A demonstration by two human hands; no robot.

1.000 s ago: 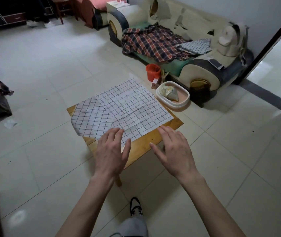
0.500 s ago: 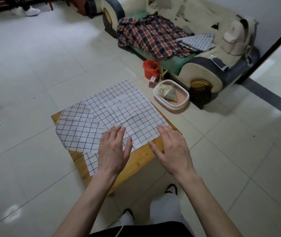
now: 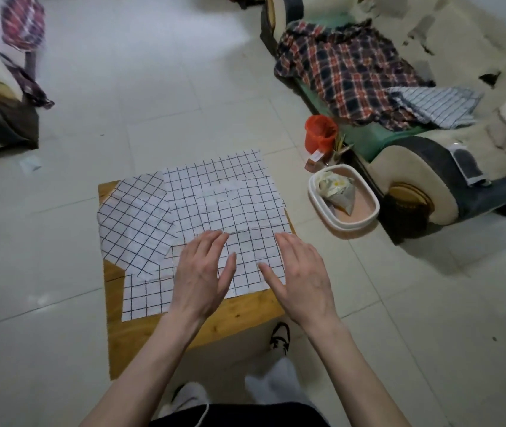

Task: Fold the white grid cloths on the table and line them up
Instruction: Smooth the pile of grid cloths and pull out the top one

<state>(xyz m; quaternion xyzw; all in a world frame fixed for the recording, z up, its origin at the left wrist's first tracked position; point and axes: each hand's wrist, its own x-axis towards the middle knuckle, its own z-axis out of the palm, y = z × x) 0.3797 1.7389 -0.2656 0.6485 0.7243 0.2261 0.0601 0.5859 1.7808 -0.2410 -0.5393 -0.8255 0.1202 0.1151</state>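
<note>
At frame centre, the left hand (image 3: 200, 274) and right hand (image 3: 302, 272) lie palm-down, fingers straight and relaxed, over the white grid cloths (image 3: 230, 208) on the wooden table (image 3: 233, 315).

Pale tiled floor (image 3: 153, 97), worn sofa (image 3: 430, 155)

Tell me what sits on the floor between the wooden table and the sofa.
In the head view, a white oval basin holding a crumpled bag sits on the floor between the wooden table and the sofa, with an orange bucket further back.
</note>
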